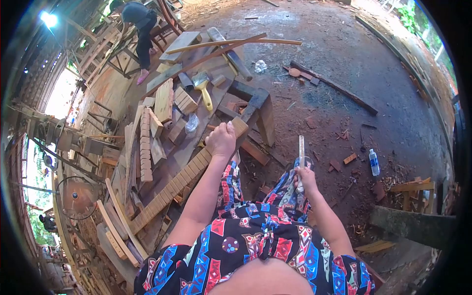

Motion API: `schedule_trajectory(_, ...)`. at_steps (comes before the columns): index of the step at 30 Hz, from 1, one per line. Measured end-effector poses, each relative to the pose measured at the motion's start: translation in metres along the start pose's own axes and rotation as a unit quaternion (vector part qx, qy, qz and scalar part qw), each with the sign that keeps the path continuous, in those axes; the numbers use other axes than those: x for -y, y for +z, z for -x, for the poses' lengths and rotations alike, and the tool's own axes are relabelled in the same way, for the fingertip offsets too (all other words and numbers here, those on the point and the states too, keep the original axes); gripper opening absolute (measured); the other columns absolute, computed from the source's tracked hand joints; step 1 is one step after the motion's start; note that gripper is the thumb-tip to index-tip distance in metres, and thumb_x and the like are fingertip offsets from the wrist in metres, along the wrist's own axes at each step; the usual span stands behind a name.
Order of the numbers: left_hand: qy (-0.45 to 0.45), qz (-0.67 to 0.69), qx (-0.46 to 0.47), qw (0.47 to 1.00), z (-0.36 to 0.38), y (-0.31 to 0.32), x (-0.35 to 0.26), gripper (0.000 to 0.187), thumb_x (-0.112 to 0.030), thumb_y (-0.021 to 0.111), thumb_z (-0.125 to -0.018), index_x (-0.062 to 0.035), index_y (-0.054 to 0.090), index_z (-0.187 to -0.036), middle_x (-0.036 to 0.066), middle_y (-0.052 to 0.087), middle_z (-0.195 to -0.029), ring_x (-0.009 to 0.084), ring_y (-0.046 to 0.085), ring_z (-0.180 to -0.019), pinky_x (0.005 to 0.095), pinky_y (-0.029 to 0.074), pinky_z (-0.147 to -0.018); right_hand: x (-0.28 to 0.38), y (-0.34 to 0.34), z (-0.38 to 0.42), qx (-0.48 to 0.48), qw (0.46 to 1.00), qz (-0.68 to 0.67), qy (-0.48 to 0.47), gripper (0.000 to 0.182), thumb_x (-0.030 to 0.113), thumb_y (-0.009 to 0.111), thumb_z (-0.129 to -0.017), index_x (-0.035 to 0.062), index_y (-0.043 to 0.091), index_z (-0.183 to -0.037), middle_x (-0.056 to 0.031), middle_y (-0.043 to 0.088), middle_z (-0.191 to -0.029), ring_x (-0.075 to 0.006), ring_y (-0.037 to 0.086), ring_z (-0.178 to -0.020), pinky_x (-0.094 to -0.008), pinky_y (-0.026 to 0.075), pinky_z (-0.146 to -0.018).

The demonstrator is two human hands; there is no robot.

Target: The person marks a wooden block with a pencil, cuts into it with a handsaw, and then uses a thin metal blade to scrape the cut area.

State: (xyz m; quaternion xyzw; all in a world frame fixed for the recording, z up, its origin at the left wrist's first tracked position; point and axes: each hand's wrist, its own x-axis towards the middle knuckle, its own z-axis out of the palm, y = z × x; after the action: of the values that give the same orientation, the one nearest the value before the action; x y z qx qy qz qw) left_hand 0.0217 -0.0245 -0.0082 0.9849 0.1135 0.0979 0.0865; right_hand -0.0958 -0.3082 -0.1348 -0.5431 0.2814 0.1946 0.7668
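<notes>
My left hand [221, 140] is closed around the upper end of a long wooden bar [184, 174] with evenly spaced cross grooves along its face. The bar slants down to the left over the cluttered bench. My right hand [306, 180] grips a narrow, flat, pale strip-like tool [301, 147] that points upward, away from my body. Its exact kind does not show. Tool and bar are apart. Beyond my left hand, a paintbrush [202, 91] with a yellow handle lies among wood blocks [185, 102] on the bench.
Another grooved wooden piece [146, 147] and curved strips [118, 231] lie left. A dark wooden frame [255, 98] stands ahead. A water bottle [374, 162] stands on the littered floor at right. Another person [140, 29] works at the far left.
</notes>
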Motion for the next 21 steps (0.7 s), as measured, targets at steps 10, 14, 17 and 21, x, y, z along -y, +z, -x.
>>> schedule_trajectory(10,-0.009,0.0,0.014,1.0,-0.001,0.002,0.001,0.036,-0.038,0.035,-0.096,-0.0095,0.057,-0.093,0.015,0.067,-0.087,0.0358,0.064,-0.084,0.0497,0.044,-0.076,0.003,0.001,0.001,0.013,1.0,-0.009,0.003,0.01,0.018,0.053,-0.091,0.0092,0.05,-0.087,-0.0027,0.053,-0.059,-0.0111,0.049,-0.039,-0.0245,0.041,-0.035)
schedule_trajectory(14,-0.005,0.006,0.003,1.0,0.0,0.001,0.0,0.037,-0.037,0.034,-0.097,-0.0091,0.057,-0.092,0.019,0.066,-0.085,0.0389,0.064,-0.081,0.0521,0.045,-0.075,0.003,0.002,0.002,0.009,1.0,-0.011,0.009,0.009,0.017,0.053,-0.091,0.0096,0.05,-0.086,-0.0026,0.053,-0.059,-0.0116,0.048,-0.038,-0.0253,0.041,-0.036)
schedule_trajectory(17,-0.005,0.005,0.0,1.0,0.0,0.0,0.0,0.036,-0.036,0.034,-0.096,-0.009,0.057,-0.092,0.019,0.066,-0.084,0.0389,0.064,-0.081,0.0518,0.045,-0.075,0.003,0.007,0.005,-0.001,1.0,0.005,-0.008,0.011,0.018,0.052,-0.092,0.0091,0.051,-0.086,-0.0018,0.053,-0.06,-0.0112,0.05,-0.041,-0.0257,0.041,-0.037)
schedule_trajectory(21,-0.008,-0.012,0.007,1.0,-0.002,0.005,0.002,0.035,-0.035,0.035,-0.096,-0.0088,0.058,-0.09,0.015,0.067,-0.087,0.036,0.064,-0.083,0.0502,0.044,-0.075,0.018,0.031,0.012,-0.012,0.952,0.213,-0.219,0.014,0.019,0.051,-0.092,0.0058,0.051,-0.087,-0.01,0.055,-0.059,-0.0241,0.055,-0.047,-0.0355,0.045,-0.044)
